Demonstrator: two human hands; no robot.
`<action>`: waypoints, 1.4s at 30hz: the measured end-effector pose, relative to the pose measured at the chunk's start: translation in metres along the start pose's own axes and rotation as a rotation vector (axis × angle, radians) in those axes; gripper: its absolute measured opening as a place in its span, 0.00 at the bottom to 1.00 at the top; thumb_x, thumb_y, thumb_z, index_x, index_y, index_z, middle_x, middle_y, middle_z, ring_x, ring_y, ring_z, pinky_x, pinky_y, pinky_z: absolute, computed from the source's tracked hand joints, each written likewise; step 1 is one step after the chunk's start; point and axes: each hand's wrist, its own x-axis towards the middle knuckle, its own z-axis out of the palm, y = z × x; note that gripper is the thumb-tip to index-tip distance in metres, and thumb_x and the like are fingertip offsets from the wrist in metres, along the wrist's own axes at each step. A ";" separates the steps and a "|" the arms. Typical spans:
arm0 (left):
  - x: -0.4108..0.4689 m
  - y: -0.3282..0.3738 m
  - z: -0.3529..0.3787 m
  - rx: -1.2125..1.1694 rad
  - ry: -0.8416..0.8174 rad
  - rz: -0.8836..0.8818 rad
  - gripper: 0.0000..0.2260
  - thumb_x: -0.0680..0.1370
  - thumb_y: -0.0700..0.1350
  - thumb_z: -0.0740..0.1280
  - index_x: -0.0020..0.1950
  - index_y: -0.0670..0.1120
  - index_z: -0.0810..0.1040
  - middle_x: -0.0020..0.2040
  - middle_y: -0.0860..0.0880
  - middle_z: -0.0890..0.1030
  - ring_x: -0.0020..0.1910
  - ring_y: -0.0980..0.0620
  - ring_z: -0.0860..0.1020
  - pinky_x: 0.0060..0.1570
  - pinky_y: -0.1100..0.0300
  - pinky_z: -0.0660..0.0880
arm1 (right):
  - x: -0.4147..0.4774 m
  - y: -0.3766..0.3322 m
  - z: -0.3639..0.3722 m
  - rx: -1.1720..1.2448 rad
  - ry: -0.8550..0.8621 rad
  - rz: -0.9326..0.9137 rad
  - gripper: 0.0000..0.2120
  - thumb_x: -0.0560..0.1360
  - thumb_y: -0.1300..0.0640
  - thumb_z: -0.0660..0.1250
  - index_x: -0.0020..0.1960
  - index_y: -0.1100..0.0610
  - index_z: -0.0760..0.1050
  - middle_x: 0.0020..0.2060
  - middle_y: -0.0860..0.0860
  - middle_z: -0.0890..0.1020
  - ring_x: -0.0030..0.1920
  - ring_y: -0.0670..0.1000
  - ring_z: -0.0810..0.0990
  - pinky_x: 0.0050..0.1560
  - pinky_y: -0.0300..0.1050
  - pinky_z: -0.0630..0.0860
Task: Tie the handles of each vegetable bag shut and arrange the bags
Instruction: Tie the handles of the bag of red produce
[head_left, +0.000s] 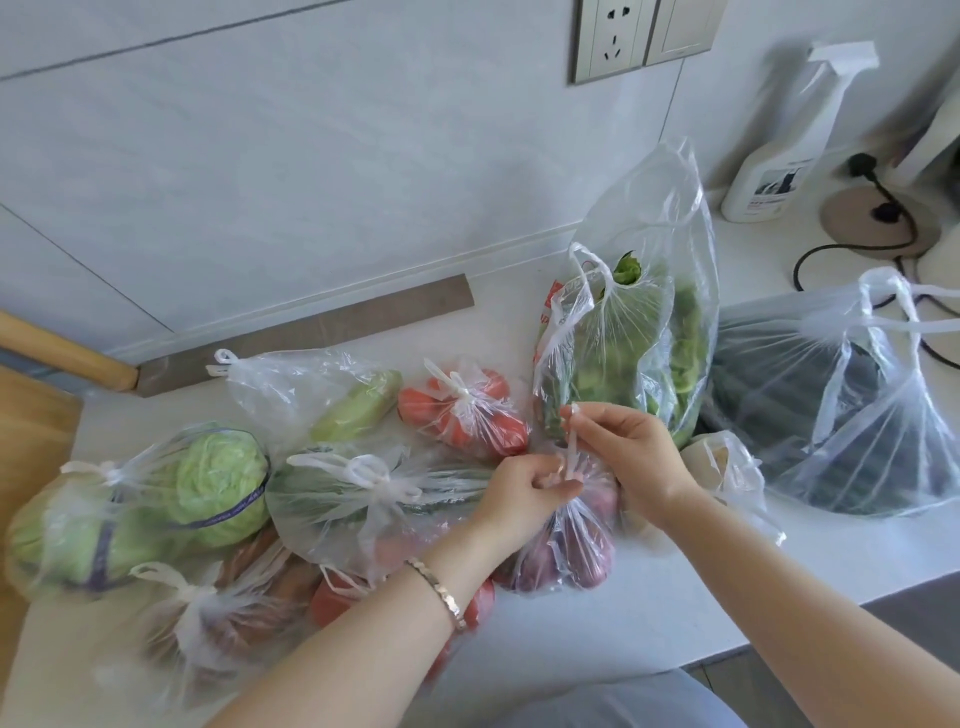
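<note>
A clear plastic bag of purple-red vegetables (566, 551) lies on the white counter (649, 613) in the middle. My left hand (524, 493) pinches the gathered neck of this bag. My right hand (628, 452) pinches one white handle strip and holds it upright above the neck. To the left lie several knotted bags: cabbages (156, 509), green beans (363, 493), tomatoes (462, 410), a pale green squash (337, 400) and brownish roots (228, 618). Behind my hands stands a tall bag of leafy greens (639, 353) with loose handles.
At the right a large bag of dark vegetables (852, 415) rests with its handles loose. A white spray bottle (784, 140) and a black cable (852, 249) sit at the back right. A wooden board (26, 467) lies at the left edge. The counter's front edge runs close to my body.
</note>
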 end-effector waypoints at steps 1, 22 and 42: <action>0.002 0.000 0.001 -0.038 0.040 0.019 0.11 0.74 0.42 0.69 0.55 0.40 0.80 0.41 0.54 0.80 0.42 0.57 0.77 0.42 0.72 0.71 | 0.002 0.001 0.001 -0.056 0.005 -0.018 0.08 0.73 0.63 0.67 0.39 0.54 0.82 0.38 0.51 0.83 0.39 0.45 0.80 0.48 0.36 0.78; -0.005 -0.013 -0.007 -0.139 0.296 -0.003 0.12 0.79 0.44 0.60 0.38 0.46 0.78 0.27 0.52 0.73 0.27 0.57 0.70 0.30 0.69 0.68 | -0.009 0.050 0.015 -0.053 -0.052 0.275 0.15 0.78 0.60 0.61 0.34 0.58 0.76 0.21 0.47 0.68 0.22 0.44 0.62 0.26 0.36 0.61; 0.036 0.023 -0.005 0.159 -0.064 0.038 0.11 0.80 0.42 0.58 0.54 0.41 0.79 0.50 0.44 0.83 0.46 0.52 0.78 0.55 0.57 0.74 | 0.000 0.035 -0.003 -0.114 -0.429 0.193 0.11 0.73 0.68 0.66 0.33 0.60 0.77 0.24 0.44 0.76 0.26 0.41 0.74 0.34 0.33 0.73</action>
